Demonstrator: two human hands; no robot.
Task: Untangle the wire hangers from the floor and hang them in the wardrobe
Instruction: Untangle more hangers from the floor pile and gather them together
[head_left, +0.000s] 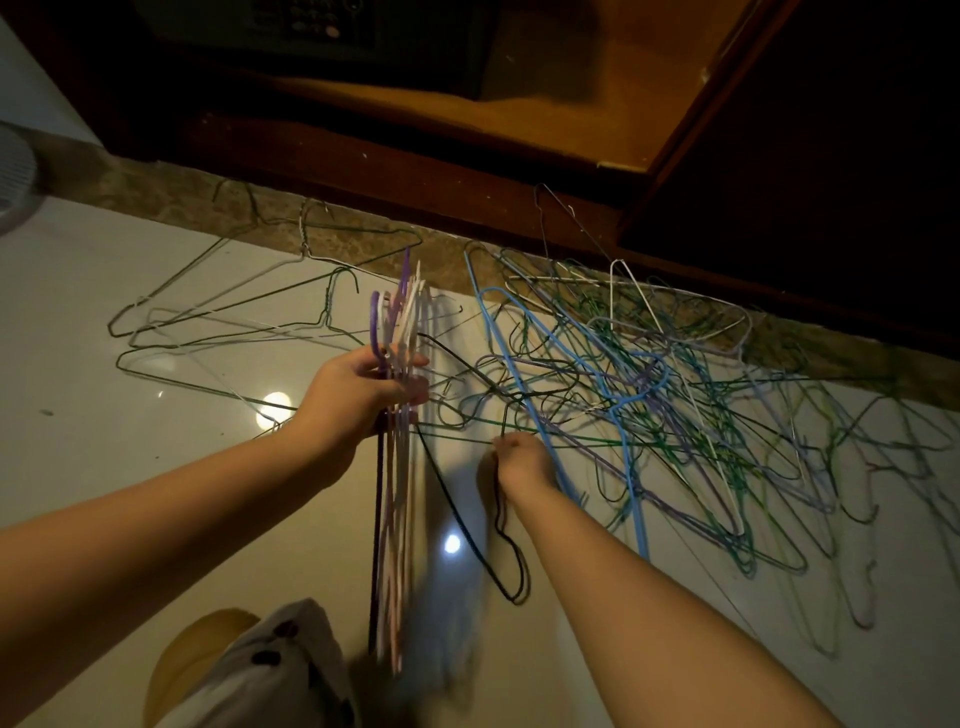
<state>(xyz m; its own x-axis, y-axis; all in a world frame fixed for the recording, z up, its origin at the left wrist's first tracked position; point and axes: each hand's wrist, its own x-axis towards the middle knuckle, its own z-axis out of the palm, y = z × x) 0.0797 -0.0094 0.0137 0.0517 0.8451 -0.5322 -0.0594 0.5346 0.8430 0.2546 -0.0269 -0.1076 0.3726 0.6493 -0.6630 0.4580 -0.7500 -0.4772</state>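
Nearest to me, at the bottom edge, I see a grey garment (270, 670) with dark buttons over the pale glossy floor (104, 467). Both bare forearms reach forward from there.

The left hand (358, 395) grips a bundle of hangers (397, 322), purple, white and pink, fingers and thumb wrapped round their necks. The hooks stand up above the fist. The lower ends hang towards the garment and are blurred.

Just right of it, lower down, the right hand (519, 460) has its fingers curled tight on the wire of a black hanger (467, 525), whose loop trails back along the floor beside the forearm.

That wire runs into the tangled pile (649, 395) that covers the floor's right side, green, violet and white strands crossing over it. A blue hanger (602, 395) lies through the heap right by the knuckles.

On the far left, a few loose green and white hangers (234, 322) lie spread flat and overlapping.

Beyond them all a mottled stone strip (156, 192) edges the floor. Behind it stands the wardrobe (519, 104), open, with a dark safe (337, 36) inside.
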